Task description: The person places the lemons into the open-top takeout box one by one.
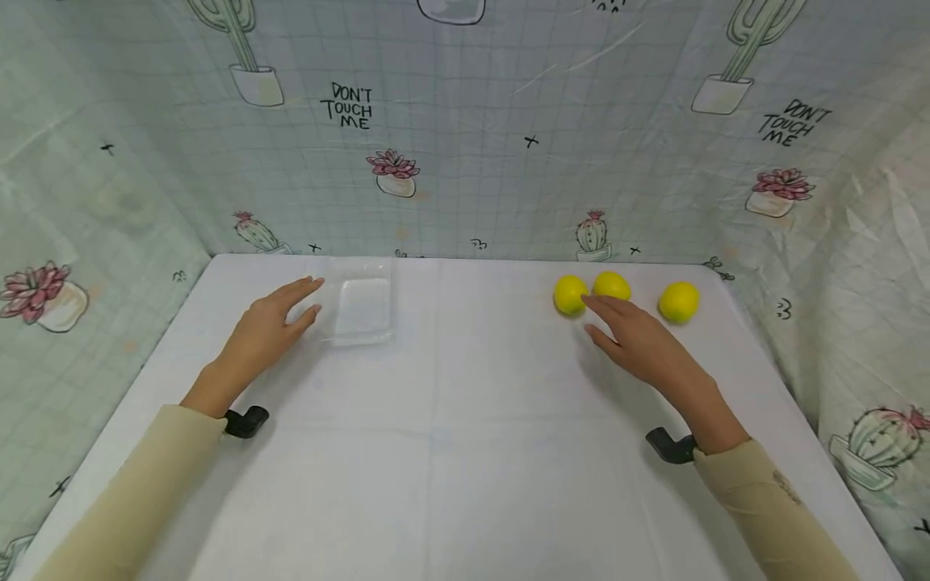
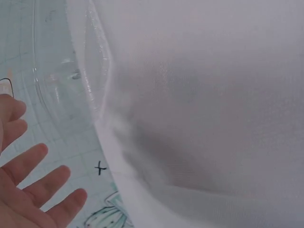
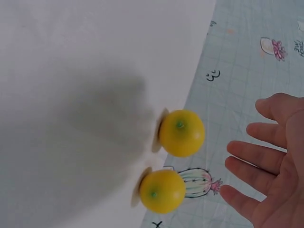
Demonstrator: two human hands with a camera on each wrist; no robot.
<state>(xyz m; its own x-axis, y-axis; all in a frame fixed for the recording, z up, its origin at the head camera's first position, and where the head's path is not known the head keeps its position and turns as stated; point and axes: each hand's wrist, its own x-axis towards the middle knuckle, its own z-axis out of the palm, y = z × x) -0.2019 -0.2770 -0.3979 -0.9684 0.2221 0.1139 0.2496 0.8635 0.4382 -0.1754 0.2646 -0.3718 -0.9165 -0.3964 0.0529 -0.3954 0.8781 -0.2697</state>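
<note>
Nothing has yet been lifted: three lemons (image 1: pixel 612 285) lie in a row at the far right of the white cloth-covered surface (image 1: pixel 465 452), and the clear plastic tray (image 1: pixel 361 311) at far left appears empty. The right hand (image 1: pixel 639 343), grip apart, is stretched to the smooth, round, glossy fruit, possibly touching one. The left hand (image 1: pixel 265 331), fingers straight, is held beside the thin, rounded-cornered tray.

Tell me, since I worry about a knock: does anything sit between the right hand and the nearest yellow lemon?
Nothing visible does. The right hand hovers open just short of the leftmost round yellow lemon; only bare white tablecloth lies there. A second lemon sits close beside it.
</note>
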